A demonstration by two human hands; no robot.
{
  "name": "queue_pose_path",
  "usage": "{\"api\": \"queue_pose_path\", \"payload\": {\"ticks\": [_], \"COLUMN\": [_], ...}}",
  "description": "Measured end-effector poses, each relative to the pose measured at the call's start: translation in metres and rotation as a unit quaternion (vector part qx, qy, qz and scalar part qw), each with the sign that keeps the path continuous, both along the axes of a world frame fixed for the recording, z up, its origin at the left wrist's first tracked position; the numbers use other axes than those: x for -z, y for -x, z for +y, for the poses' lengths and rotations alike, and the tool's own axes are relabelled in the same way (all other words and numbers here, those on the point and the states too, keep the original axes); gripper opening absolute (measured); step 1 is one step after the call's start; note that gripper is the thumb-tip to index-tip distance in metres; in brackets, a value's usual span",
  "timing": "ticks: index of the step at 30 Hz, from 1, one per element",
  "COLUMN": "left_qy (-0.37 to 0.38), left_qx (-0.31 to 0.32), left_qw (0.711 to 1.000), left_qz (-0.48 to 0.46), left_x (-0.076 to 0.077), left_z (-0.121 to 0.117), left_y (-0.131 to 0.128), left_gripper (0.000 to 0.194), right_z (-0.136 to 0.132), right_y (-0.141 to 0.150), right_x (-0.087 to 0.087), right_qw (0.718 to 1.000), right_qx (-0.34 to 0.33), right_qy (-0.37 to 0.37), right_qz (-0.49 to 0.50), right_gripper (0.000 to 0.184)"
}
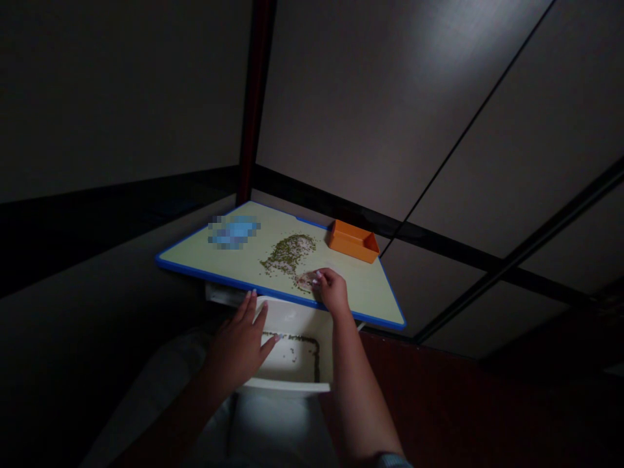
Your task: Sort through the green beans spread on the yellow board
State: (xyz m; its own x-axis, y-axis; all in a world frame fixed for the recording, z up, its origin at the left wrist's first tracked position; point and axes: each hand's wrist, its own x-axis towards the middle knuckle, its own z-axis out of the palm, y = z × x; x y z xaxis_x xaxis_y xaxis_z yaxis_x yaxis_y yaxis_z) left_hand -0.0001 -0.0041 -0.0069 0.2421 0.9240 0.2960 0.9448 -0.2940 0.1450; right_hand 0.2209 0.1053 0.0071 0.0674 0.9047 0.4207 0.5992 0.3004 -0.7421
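My right hand (pixel 335 291) is at the near edge of the tabletop, its fingers pinched on a small see-through pinkish piece (pixel 306 281) whose kind I cannot make out. Small green grains (pixel 291 252), like mung beans, lie in a loose heap just beyond it. My left hand (pixel 242 341) is open, fingers spread, over the left side of a white bin (pixel 283 386), with its fingertips near the table's blue rim. Inside the bin, more grains (pixel 316 357) line the edges of the bottom, and a few lie scattered in the middle.
The pale tabletop (pixel 365 292) has a blue rim. An orange tray (pixel 351 248) stands at its back right, and a blurred-out blue item (pixel 234 232) lies at the left. Panelled walls (pixel 341 117) close in behind and to the left. The light is dim.
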Motion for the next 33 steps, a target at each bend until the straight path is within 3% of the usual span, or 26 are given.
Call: {"api": "queue_pose_path", "payload": {"ticks": [33], "left_qy": [0.009], "left_qx": [0.002], "left_qw": [1.0], "left_qz": [0.004], "left_x": [-0.002], "left_z": [-0.0008], "left_y": [-0.0007], "left_gripper": [0.061], "right_z": [0.0031], "right_y": [0.0054], "right_x": [-0.005], "right_qw": [1.0], "right_qx": [-0.008], "right_qy": [0.002], "right_qz": [-0.01], "right_gripper": [0.027]}}
